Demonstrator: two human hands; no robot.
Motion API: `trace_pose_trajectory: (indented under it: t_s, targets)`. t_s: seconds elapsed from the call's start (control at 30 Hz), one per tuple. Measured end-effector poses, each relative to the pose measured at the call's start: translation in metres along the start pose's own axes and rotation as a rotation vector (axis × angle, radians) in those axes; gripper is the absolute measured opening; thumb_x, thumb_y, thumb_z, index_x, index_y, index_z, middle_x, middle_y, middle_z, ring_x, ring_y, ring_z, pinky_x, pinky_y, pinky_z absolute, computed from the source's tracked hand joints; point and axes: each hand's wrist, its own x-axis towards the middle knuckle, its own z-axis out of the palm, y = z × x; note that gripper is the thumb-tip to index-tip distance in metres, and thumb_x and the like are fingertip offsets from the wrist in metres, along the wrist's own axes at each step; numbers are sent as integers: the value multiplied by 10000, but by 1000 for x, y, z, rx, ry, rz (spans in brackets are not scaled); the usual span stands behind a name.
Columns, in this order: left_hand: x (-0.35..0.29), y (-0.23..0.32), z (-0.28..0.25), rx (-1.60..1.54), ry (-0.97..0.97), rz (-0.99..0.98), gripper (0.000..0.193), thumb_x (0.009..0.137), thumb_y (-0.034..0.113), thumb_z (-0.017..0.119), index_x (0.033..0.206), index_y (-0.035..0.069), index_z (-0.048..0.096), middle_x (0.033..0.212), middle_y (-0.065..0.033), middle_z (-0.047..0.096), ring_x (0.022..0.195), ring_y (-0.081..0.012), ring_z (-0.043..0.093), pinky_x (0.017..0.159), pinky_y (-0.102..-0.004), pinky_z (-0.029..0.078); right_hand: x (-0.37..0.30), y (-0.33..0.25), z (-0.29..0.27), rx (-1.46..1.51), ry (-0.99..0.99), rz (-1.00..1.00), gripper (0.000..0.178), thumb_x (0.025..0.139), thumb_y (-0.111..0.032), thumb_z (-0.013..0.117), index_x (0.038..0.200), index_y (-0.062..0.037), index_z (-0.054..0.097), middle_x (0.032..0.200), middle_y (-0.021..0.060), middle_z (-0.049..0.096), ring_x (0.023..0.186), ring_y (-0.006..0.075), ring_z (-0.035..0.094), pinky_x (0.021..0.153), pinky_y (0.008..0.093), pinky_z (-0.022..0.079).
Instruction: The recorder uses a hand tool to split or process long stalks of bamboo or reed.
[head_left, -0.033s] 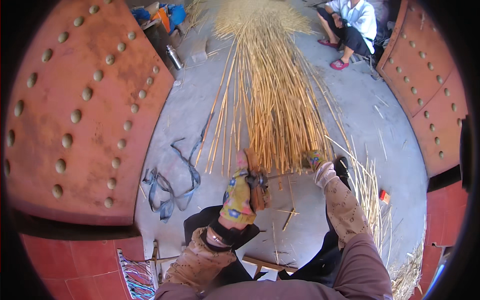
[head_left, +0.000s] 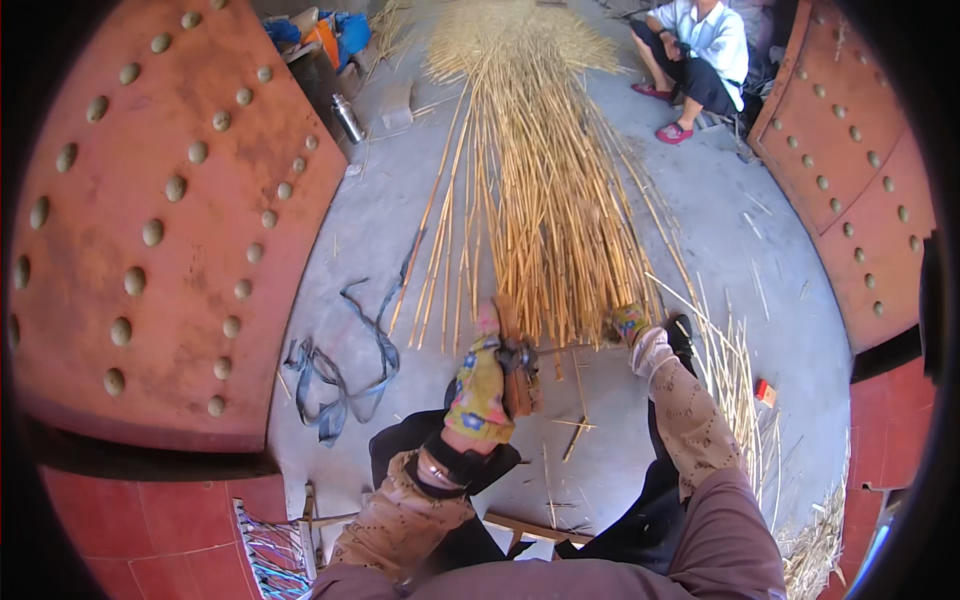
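Note:
A wide fan of golden reed stalks (head_left: pixel 560 240) spreads over the floor, its near ends between my hands. My left hand (head_left: pixel 478 395), in a yellow flowered glove, closes along the left side of a wooden block (head_left: pixel 524 392). A dark metal fitting (head_left: pixel 517 357) sits on that block, and a thin rod (head_left: pixel 562 350) reaches from it to the right. My right hand (head_left: pixel 628 322), gloved alike, is closed at the lower right ends of the stalks. What lies inside its fingers is too small to tell.
A grey strap (head_left: pixel 345 400) lies coiled at left, and loose pale stalks (head_left: pixel 738 390) lie right of my leg. A small red box (head_left: pixel 765 392) is farther right. Studded red doors (head_left: pixel 200 250) flank both sides. A seated person (head_left: pixel 705 55) and a metal flask (head_left: pixel 347 117) are farther back.

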Motion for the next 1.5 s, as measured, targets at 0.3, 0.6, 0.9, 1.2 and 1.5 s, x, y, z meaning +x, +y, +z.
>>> trace_pose_trajectory:
  t_s: [0.3, 0.6, 0.9, 1.2, 1.5]
  targets:
    - [22, -31, -10, -5, -123, 30, 418, 746, 559, 449, 690, 148, 501, 545, 10, 476, 424, -124, 467, 345, -267, 373, -178, -43, 93, 365, -82, 173, 215, 776, -175, 546, 934, -37, 501, 844, 117, 585, 648, 184, 568, 500, 289, 455]
    - [25, -94, -41, 2, -152, -150, 455, 701, 593, 483, 717, 140, 521, 547, -8, 493, 417, -151, 472, 347, -308, 381, -277, -53, 132, 224, -240, 57, 219, 798, -139, 506, 971, -5, 512, 865, 86, 583, 709, 159, 560, 578, 268, 457]
    - [-45, -120, -52, 94, -253, -330, 423, 749, 560, 436, 740, 145, 512, 547, -27, 524, 411, -160, 501, 344, -287, 394, -349, -51, 166, -518, -647, 124, 371, 816, -226, 489, 1108, 1, 467, 967, 101, 563, 795, 165, 561, 668, 273, 464]
    - [-99, -146, -78, -19, -280, -409, 496, 791, 556, 349, 1068, 155, 439, 697, -72, 563, 413, -142, 404, 335, -269, 285, -188, -42, 182, 85, -259, -207, 208, 850, -239, 394, 911, -56, 472, 591, -20, 419, 488, 129, 431, 455, 262, 372]
    - [-88, -158, -109, -53, -185, -227, 449, 753, 584, 398, 766, 145, 492, 563, -47, 523, 362, -169, 436, 337, -296, 343, -209, -57, 245, 754, -238, -19, 279, 849, -285, 387, 883, -27, 487, 530, -16, 357, 461, 145, 389, 441, 281, 355]
